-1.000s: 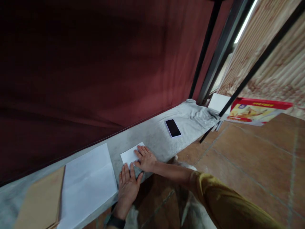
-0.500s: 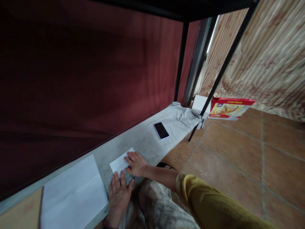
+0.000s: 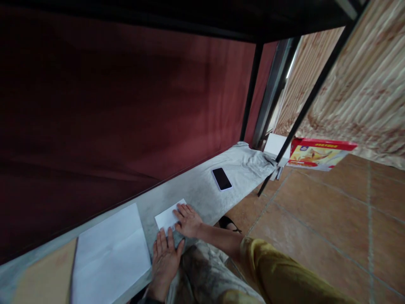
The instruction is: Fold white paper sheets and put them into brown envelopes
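Grey cloth (image 3: 194, 185) below; both hands (image 3: 165, 258) (image 3: 190, 222) (palms down) touch small paper (image 3: 165, 217).

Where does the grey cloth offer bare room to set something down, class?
The grey cloth is bare between the small paper and the phone, and more narrowly between small paper and large sheet. It's crowded around the left hand and right hand, and where large sheet adjoins brown sheet.

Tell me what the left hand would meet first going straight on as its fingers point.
Likely the small white paper: the left hand lies at its near edge, though contact is hard to judge. Past it rises dark red cloth.
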`<state>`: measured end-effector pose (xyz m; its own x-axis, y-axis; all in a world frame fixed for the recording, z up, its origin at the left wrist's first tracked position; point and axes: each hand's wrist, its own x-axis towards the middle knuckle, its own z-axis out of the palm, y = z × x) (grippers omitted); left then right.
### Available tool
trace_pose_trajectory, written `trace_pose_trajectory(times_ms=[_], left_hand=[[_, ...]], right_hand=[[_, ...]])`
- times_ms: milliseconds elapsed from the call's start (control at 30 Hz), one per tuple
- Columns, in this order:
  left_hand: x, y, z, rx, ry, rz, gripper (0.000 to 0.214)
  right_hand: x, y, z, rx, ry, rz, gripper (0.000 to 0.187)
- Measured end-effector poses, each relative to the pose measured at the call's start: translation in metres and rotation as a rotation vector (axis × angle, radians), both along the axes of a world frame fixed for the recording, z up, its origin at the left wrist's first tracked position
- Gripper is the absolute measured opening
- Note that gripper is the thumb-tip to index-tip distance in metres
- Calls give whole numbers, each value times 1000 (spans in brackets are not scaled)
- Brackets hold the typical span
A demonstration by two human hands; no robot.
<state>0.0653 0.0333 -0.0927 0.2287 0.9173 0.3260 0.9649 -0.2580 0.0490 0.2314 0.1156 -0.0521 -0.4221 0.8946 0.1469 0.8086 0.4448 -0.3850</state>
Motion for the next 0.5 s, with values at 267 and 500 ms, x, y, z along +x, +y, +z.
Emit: trace_pose_trajectory(times_ms=[267, 500], left_hand=[[15, -9, 14, -35, -34, 127, 71], [26, -21, 26, -87, -19, 206, 74]], right_hand=[[1, -1, -6, 47, -7, 17, 60], [3, -2, -5, 75, -51, 31, 56]])
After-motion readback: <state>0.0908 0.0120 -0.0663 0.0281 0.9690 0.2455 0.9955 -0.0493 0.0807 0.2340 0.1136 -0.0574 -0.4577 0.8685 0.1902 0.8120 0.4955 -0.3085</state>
